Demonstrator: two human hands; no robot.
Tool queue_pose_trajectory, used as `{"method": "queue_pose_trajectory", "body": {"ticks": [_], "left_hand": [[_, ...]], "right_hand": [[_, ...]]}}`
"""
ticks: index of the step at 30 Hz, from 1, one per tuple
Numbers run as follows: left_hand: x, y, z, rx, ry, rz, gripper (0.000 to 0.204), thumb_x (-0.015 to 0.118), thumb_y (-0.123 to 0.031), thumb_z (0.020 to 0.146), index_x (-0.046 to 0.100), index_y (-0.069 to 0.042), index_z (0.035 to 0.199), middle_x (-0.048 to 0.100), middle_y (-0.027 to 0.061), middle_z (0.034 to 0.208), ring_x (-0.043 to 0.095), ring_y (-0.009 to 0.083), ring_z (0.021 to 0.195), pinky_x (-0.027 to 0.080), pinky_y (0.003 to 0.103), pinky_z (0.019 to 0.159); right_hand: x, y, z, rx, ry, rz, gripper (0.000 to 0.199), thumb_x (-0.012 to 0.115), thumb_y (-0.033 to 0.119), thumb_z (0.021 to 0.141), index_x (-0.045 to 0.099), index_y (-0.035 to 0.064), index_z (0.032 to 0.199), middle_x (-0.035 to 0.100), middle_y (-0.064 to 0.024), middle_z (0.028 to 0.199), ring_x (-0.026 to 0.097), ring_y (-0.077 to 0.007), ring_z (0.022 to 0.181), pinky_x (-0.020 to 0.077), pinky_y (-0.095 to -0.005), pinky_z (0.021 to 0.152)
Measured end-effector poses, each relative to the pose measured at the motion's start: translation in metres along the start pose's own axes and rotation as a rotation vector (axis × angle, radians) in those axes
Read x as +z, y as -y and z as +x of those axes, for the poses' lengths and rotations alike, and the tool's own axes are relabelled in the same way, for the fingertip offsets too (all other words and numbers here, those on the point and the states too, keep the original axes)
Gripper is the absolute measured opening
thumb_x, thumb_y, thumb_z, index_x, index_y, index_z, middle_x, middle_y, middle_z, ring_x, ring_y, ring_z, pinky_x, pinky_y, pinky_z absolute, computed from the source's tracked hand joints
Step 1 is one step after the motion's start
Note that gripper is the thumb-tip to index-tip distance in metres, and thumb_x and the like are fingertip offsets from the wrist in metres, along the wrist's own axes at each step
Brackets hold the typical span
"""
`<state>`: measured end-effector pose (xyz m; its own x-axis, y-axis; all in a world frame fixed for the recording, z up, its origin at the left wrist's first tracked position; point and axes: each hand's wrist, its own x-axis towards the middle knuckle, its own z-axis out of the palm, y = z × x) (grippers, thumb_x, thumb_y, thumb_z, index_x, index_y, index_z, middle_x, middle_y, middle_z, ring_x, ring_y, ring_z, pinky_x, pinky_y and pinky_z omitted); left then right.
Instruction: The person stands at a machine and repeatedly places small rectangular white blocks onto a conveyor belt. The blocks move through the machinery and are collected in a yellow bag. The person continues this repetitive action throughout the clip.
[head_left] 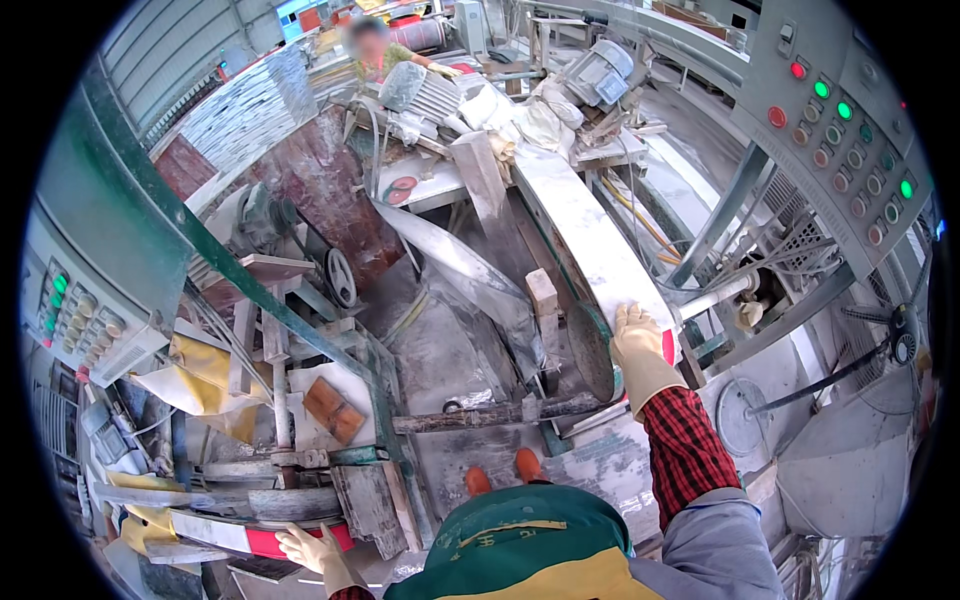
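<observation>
My right hand (643, 352), in a pale rubber glove, lies with fingers stretched out on the near end of a long white strip (590, 225). A small red patch (669, 346) shows beside that hand. At the lower left my left hand (316, 556), gloved alike, has its fingers apart at the red end of a narrow white-and-red strip (222, 532). Whether those fingers touch it, I cannot tell. Nothing shows in either palm.
Button panels stand at the left (80, 320) and upper right (835, 130). A green metal frame (215, 250) crosses the left side, near a handwheel (341, 277). A wooden post (542, 292) stands beside the white strip. Farther off, a person (372, 55) is by grey motors (435, 95).
</observation>
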<state>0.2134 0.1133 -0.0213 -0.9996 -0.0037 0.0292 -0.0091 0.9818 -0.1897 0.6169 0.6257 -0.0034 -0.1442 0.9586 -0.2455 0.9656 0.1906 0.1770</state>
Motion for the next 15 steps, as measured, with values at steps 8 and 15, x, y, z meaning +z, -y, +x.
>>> {"method": "queue_pose_trajectory", "body": {"ticks": [8,15], "left_hand": [[0.000,-0.002,-0.005,0.012,0.009,-0.048,0.079,0.068,-0.037,0.076,0.029,-0.011,0.139,0.016,0.0190,0.148,0.019,0.0370,0.134,0.020,0.044,0.110],[0.005,-0.001,-0.010,0.036,-0.003,-0.068,0.076,0.068,-0.035,0.076,0.031,-0.011,0.138,0.015,0.0202,0.148,0.016,0.0379,0.135,0.017,0.045,0.112]], "right_hand": [[0.000,0.001,0.005,0.007,0.013,-0.020,0.055,0.032,0.019,0.091,0.022,0.0082,0.144,0.024,-0.0167,0.148,0.035,-0.0311,0.131,0.0308,-0.0386,0.106],[0.000,0.003,0.011,0.017,0.028,0.014,0.055,0.031,0.019,0.091,0.022,0.0081,0.144,0.024,-0.0168,0.148,0.033,-0.0313,0.132,0.0313,-0.0387,0.106]]}}
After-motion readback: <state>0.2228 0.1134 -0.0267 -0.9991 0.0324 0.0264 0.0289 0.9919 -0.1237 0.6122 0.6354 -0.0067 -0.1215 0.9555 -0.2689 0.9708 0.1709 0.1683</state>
